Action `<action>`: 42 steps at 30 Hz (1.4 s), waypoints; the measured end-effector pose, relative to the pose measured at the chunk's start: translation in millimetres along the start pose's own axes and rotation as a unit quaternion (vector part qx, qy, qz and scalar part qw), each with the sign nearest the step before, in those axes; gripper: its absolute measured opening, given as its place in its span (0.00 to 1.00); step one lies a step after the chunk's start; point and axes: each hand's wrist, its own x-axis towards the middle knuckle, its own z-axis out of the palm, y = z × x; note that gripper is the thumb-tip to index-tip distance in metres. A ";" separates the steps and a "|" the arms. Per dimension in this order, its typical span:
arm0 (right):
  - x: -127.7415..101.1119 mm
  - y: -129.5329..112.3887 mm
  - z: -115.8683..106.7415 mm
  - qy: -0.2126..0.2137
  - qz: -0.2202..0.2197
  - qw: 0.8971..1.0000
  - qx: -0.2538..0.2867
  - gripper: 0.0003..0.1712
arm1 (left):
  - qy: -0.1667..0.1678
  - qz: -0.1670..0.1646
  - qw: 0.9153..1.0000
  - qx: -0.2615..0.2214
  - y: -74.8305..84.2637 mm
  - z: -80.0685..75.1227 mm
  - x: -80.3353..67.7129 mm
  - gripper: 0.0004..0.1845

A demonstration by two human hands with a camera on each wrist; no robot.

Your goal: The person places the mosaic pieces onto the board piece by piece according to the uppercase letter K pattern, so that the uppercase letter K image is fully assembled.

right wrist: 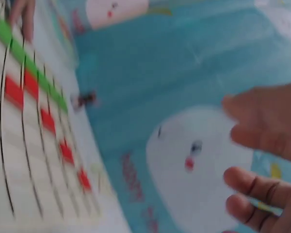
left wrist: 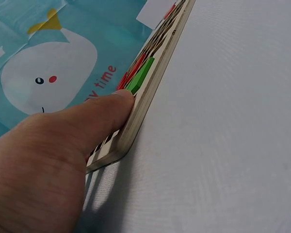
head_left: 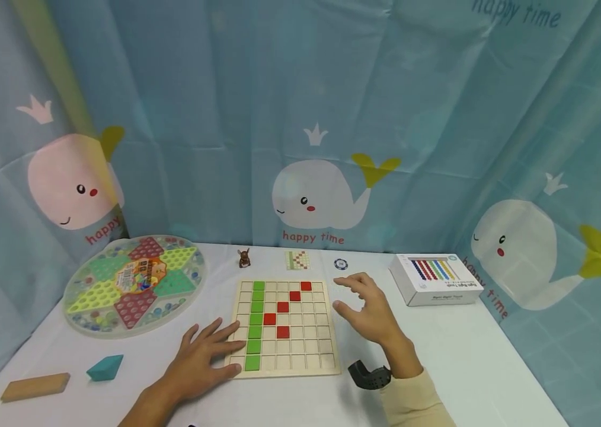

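Observation:
A square wooden grid board [head_left: 313,347] lies on the white table. Green tiles [head_left: 255,319] fill one of its left columns from top to bottom. Several red tiles [head_left: 283,307] run in a diagonal from the upper right, with one more below it. My left hand [head_left: 199,363] rests spread along the board's left edge; in the left wrist view its thumb [left wrist: 104,114] lies on the rim beside a green tile. Off the board's right side, my right hand [head_left: 367,309] is raised with thumb and fingers apart and nothing between them; the right wrist view is blurred.
Behind the board stand a small brown animal figurine [head_left: 244,258], a pattern card [head_left: 297,260] and a round chip [head_left: 340,264]. A white box [head_left: 436,290] lies right. On the left are a round marble game board [head_left: 164,317], a teal block [head_left: 105,368] and a wooden block [head_left: 35,387].

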 end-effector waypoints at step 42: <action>-36.3 94.2 -14.7 -0.001 0.161 0.986 -0.049 0.17 | 0.005 0.008 1.000 0.013 -0.3 -0.4 -0.8 0.25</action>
